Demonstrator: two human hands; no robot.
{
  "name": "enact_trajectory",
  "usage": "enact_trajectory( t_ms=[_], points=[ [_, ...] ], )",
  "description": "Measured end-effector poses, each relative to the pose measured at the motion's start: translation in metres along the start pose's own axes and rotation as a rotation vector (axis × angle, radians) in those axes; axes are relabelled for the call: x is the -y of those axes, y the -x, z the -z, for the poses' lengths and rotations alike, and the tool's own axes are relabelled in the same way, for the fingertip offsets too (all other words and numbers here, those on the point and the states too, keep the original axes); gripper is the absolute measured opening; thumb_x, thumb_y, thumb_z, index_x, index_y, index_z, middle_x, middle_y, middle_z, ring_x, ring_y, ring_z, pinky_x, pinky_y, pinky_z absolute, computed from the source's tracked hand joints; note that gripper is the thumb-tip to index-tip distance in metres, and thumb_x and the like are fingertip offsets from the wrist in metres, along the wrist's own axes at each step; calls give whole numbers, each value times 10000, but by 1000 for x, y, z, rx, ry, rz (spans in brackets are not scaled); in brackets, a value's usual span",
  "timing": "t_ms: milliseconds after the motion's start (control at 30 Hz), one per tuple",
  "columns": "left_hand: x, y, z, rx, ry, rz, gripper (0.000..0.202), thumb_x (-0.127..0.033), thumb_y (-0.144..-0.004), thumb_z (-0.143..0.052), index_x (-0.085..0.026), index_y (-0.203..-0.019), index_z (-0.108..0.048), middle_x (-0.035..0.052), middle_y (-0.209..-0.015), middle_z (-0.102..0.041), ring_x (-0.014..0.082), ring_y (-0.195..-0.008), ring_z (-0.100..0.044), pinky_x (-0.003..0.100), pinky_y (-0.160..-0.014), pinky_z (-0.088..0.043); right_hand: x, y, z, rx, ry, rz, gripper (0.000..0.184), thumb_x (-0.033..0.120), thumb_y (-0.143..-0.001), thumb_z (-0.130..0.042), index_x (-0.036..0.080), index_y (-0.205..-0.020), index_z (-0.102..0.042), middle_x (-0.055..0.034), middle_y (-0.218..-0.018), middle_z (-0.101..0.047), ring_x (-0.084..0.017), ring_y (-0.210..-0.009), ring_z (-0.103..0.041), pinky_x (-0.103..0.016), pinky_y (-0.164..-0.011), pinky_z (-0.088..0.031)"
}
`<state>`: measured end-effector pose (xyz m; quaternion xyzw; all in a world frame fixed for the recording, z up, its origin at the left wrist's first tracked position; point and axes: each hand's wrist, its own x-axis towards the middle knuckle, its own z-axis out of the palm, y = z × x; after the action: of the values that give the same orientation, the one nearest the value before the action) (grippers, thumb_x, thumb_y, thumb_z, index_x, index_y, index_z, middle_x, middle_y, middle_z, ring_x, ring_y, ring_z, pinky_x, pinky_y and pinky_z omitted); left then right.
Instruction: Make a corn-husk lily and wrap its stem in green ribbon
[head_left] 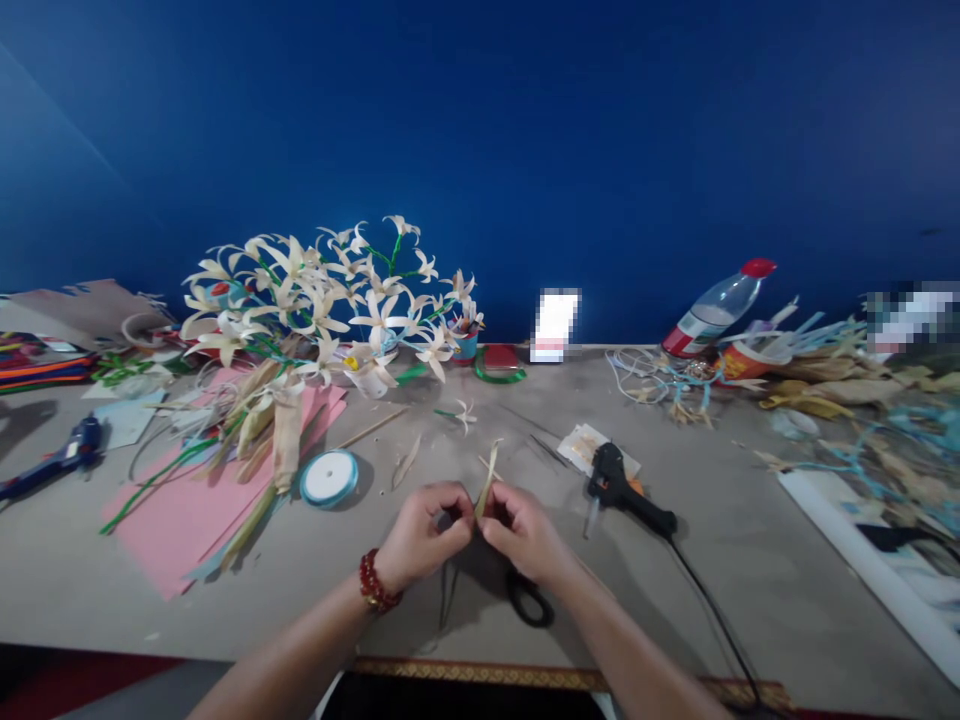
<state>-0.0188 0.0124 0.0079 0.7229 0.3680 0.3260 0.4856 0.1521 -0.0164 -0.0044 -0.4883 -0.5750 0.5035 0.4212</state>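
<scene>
Between my two hands, over the middle front of the table, stands a narrow pale strip of dried husk [489, 472], its tip pointing up and away. My left hand [431, 532], with a red bead bracelet on the wrist, pinches the strip's lower end. Opposite it, my right hand [520, 530] has its fingers closed on the same strip. Under my right hand lies a pair of scissors [534, 603], with only a black handle loop showing clearly. Just beyond my hands a single small white husk flower [463, 413] rests on the table.
A black glue gun [626, 492] with a cord lies right, a blue glue gun [60, 458] far left. Pink paper [176, 525] and a ribbon spool [328, 477] sit left. Behind stand many white flowers [315, 305], a lit phone [553, 325] and a tilted bottle [712, 310].
</scene>
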Motion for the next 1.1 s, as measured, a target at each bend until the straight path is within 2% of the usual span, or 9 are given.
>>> enact_trajectory(
  t_ms=[233, 400, 633, 700, 800, 867, 967, 1033, 1100],
  points=[
    [3, 0, -2, -7, -59, 2, 109, -116, -731, -527, -175, -645, -557, -8, -642, -566, 137, -642, -527, 242, -647, -410, 0, 0, -1, -45, -36, -25, 71, 144, -658, -573, 191, -629, -528, 61, -575, -450, -104, -573, -383, -233, -551, -289],
    [7, -6, 10, -164, -216, -34, 103, -126, -742, -524, -184, -659, -542, -6, -658, -554, 143, -657, -522, 246, -652, -404, 4, 4, -2, -9, -213, -62, 73, 236, -701, -551, 205, -663, -497, 60, -567, -436, -93, -500, -376, -226, -492, -301],
    [18, -14, 25, -233, -289, 91, 108, -193, -770, -506, -191, -666, -535, -34, -612, -499, 123, -585, -473, 223, -580, -366, 21, 9, 39, 154, -930, 69, 257, 254, -662, -717, 212, -568, -482, 79, -475, -360, -70, -416, -286, -191, -391, -262],
    [23, -16, 29, -246, -326, 106, 105, -188, -763, -499, -191, -664, -531, -39, -603, -486, 119, -569, -456, 222, -562, -345, 30, 16, 64, 46, -1114, 283, 292, 274, -661, -772, 221, -559, -503, 88, -467, -339, -63, -399, -253, -171, -348, -224],
    [27, -19, 40, -276, -365, 143, 106, -208, -774, -486, -192, -681, -534, -48, -583, -468, 116, -537, -432, 223, -535, -319, 45, 29, 102, -380, -1277, 748, 185, 210, -820, -658, 234, -654, -582, 99, -475, -423, -41, -356, -260, -149, -316, -203],
    [24, -19, 50, -281, -400, 160, 116, -231, -783, -479, -195, -694, -543, -49, -582, -479, 120, -531, -435, 227, -529, -317, 51, 35, 121, -599, -1193, 789, 195, 212, -814, -674, 233, -661, -555, 101, -500, -439, -40, -364, -271, -156, -312, -214],
    [13, -13, 73, -260, -470, 177, 155, -241, -791, -462, -204, -664, -544, -44, -563, -492, 137, -541, -452, 240, -544, -323, 47, 33, 126, -612, -977, 657, 365, 340, -677, -790, 243, -595, -447, 103, -475, -318, -63, -380, -204, -179, -308, -181],
    [6, -5, 96, -240, -533, 184, 186, -244, -789, -477, -208, -614, -526, -37, -555, -491, 150, -566, -467, 254, -583, -332, 39, 26, 112, -432, -832, 439, 414, 361, -663, -773, 238, -581, -387, 100, -470, -290, -67, -388, -175, -189, -333, -178],
    [3, 3, 123, -201, -614, 205, 202, -257, -782, -521, -210, -586, -520, -30, -550, -500, 161, -565, -482, 267, -602, -332, 33, 19, 88, -170, -720, 183, 376, 319, -689, -746, 228, -602, -392, 73, -498, -422, -57, -385, -244, -190, -360, -197]
  ],
)
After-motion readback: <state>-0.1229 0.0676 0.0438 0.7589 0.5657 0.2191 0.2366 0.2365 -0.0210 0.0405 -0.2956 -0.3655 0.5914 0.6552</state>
